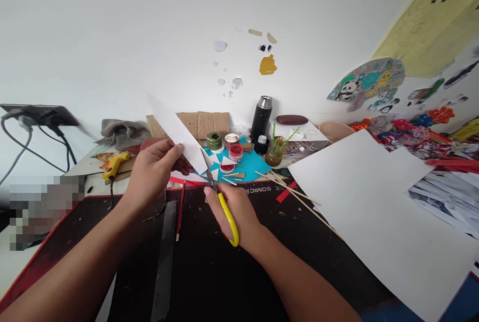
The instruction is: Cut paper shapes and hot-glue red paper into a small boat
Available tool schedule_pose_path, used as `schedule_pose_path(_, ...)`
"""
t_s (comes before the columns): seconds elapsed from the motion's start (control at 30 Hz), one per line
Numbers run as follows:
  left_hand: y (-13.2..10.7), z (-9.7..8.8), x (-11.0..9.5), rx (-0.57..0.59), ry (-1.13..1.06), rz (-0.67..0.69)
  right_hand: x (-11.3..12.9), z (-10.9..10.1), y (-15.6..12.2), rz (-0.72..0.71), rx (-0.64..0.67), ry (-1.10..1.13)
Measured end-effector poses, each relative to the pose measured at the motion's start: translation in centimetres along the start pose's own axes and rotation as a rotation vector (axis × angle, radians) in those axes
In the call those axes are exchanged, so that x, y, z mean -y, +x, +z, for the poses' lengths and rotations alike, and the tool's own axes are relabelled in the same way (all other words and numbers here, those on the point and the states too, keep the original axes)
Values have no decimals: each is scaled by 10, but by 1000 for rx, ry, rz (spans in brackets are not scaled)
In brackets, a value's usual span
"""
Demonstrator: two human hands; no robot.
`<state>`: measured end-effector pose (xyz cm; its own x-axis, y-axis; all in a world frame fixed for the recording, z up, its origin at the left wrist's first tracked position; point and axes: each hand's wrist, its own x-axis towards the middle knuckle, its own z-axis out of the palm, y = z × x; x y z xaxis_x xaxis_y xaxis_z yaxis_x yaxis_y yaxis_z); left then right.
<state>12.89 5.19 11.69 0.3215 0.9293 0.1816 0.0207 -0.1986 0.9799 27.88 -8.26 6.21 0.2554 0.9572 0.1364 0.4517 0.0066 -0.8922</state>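
Note:
My left hand pinches a long white paper strip between thumb and fingers, holding it up above the mat. Yellow-handled scissors are gripped in my right hand. Their blades meet the lower right end of the strip. Behind the hands, small white paper triangles and short sticks lie on a blue sheet, among open pots of green paint and red paint. Below my left hand, a red pencil and a metal ruler rest on the dark mat.
At the right lies a large white paper sheet, with thin wooden sticks beside it. A yellow glue gun is at the left. Toward the wall stand a black thermos and a jar of murky liquid.

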Motion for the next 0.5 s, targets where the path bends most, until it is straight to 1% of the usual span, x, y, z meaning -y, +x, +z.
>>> schedule_pose_path(0.2,-1,2,-2,-7,19,16,-2,1,-1,-52,-8,4)
schedule_pose_path(0.27,-2,2,-4,-11,38,14,-4,1,-2,-25,40,48)
schedule_pose_path(0.37,-1,1,-5,-18,60,14,-7,2,-3,54,139,172)
schedule_pose_path(0.5,1,-1,-3,-18,64,2,-12,7,-1,91,166,275)
